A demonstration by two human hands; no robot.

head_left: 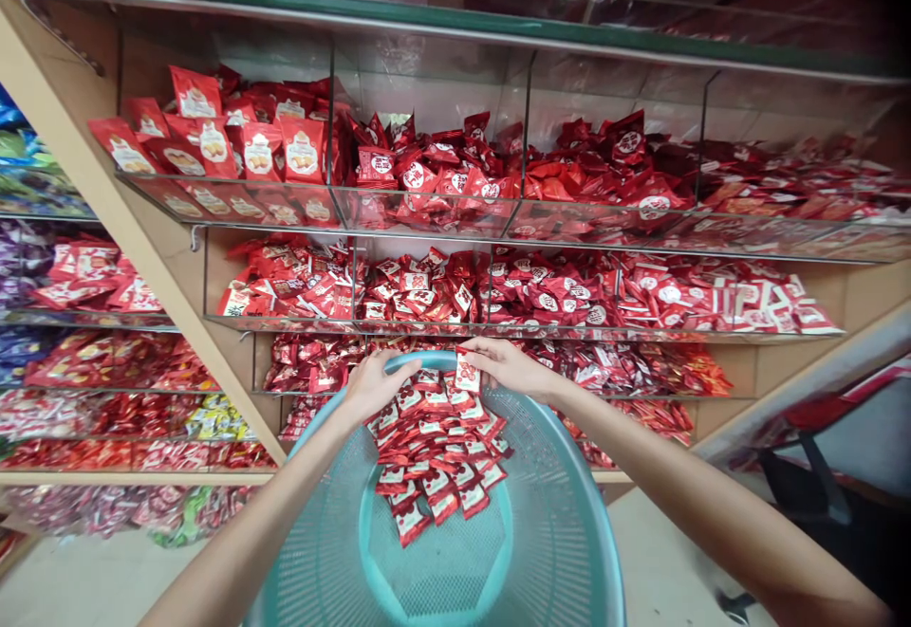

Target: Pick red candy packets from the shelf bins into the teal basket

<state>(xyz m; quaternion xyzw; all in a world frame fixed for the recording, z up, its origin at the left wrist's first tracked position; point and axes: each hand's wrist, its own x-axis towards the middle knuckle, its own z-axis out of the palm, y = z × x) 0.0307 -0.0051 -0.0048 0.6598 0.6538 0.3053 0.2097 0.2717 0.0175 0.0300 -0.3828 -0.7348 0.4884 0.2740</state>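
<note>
A large turquoise plastic basket [562, 513] stands in front of me, tilted against the shelves. My left hand [374, 384] is closed on its far rim, thumb on the inside. Just inside the rim, my right hand [509, 367] pinches a small red and white candy packet [468, 374] between thumb and fingers. Below both hands, a heap of similar candy packets [437, 447] spreads down the basket's mesh wall onto its floor. Part of the heap's upper end is hidden by my hands.
Glass-fronted shelves [427, 326] with clear dividers hold many red packets [419, 287]. Larger red bags [260, 148] fill the upper left compartment. A wooden upright [153, 257] separates another rack on the left. A black chair [829, 504] stands at the right.
</note>
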